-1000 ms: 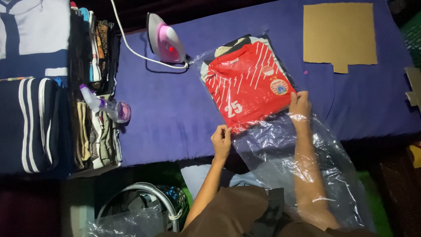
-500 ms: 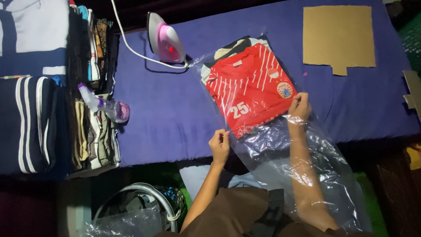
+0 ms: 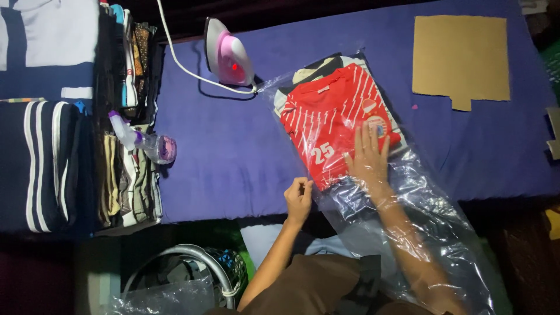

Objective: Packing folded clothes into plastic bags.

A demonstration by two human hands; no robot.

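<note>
The left hand pinches the edge of a clear plastic bag between thumb and fingers at the near edge of the blue ironing surface. The right hand is inside the bag, fingers spread flat on a folded red jersey, gripping nothing. The jersey lies tilted, mostly inside the bag's far end. Beyond it stands a pink-and-white iron; to the right lies a cardboard sheet. A spray bottle rests on stacked folded clothes at left.
</note>
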